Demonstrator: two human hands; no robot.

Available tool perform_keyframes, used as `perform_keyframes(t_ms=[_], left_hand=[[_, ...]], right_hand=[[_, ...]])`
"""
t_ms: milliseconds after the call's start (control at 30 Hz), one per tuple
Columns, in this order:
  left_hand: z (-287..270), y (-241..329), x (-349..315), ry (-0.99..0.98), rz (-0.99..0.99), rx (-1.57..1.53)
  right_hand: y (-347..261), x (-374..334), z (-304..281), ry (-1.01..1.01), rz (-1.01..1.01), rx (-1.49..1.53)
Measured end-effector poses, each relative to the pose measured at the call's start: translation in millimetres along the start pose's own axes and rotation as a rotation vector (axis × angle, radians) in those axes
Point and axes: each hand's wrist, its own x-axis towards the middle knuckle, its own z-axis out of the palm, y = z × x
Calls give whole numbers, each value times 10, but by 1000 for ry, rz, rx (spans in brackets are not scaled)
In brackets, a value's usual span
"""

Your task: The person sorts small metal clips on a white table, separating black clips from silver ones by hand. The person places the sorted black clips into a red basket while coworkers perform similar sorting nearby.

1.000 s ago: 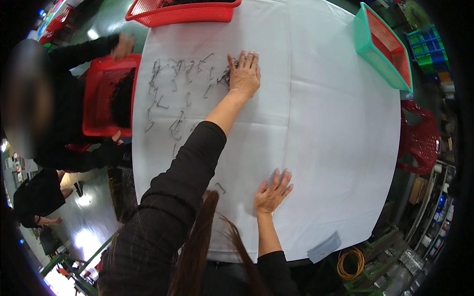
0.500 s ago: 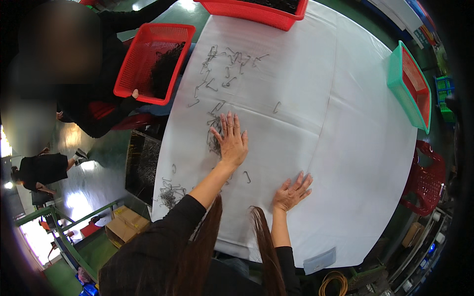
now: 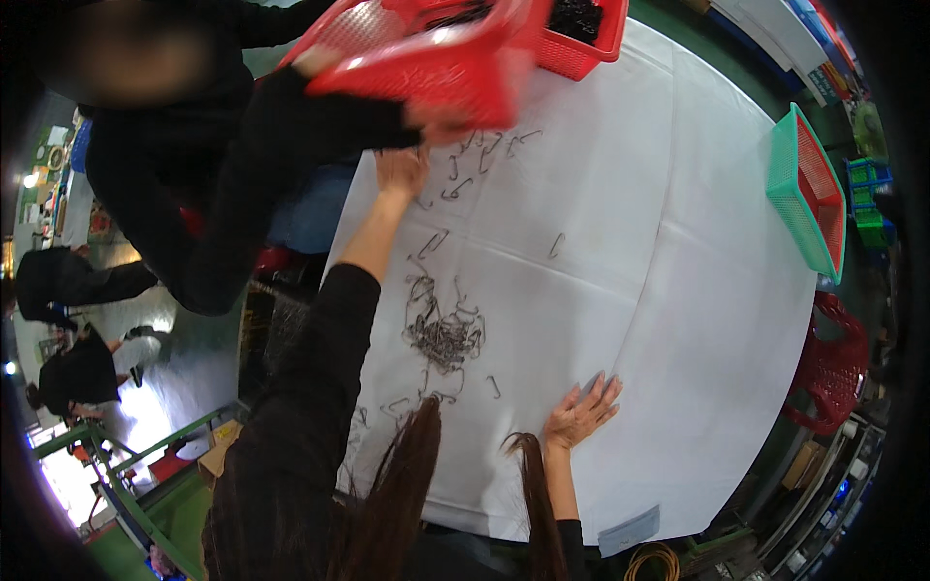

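Note:
My left hand (image 3: 402, 174) reaches to the far left of the white table, beside several bent wire hooks (image 3: 455, 189). A co-worker's dark sleeve and red basket pass over its fingertips, so its grip is hidden. A tangled heap of wire hooks (image 3: 444, 339) lies on the left part of the table, between my two hands. My right hand (image 3: 583, 414) rests flat on the white sheet, fingers spread, with nothing in it. One single hook (image 3: 495, 386) lies to its left. Another hook (image 3: 557, 245) lies farther off, near a crease.
A co-worker holds a tilted red basket (image 3: 417, 82), blurred, over the far left table edge. Behind it stands a second red basket (image 3: 570, 58) with dark pieces inside. A green basket with a red one in it (image 3: 790, 184) sits at the right edge, near a dark red chair (image 3: 831, 363).
My left hand has gone from the middle hook heap to the far left. The co-worker's red basket has swung right, over the table. My right hand stays flat on the sheet.

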Motion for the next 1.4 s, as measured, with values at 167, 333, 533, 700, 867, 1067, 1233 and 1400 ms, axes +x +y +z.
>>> perform_keyframes(t_ms=[167, 333, 533, 700, 867, 1067, 1233, 1400], left_hand=[[85, 141, 609, 56, 472, -134], [-16, 195, -26, -360, 993, -203], [-270, 200, -976, -678, 1332, -205], [15, 522, 134, -248, 723, -115], [291, 1169, 618, -252, 726, -117], [224, 1324, -742, -522, 1514, -127], [-224, 764, -1884, -915, 1486, -326], [-507, -31, -1741, -412, 874, -257]], right_hand=[[-6, 4, 18, 33, -20, -24], [-8, -3, 34, 33, -1, -50], [2, -19, 48, 18, 27, -25], [16, -25, 64, 47, 9, 1], [24, -21, 72, 37, 16, -6], [19, -23, 50, 78, 4, 9], [40, -54, 86, 115, -5, 10], [20, -85, 70, 105, 0, 81]])
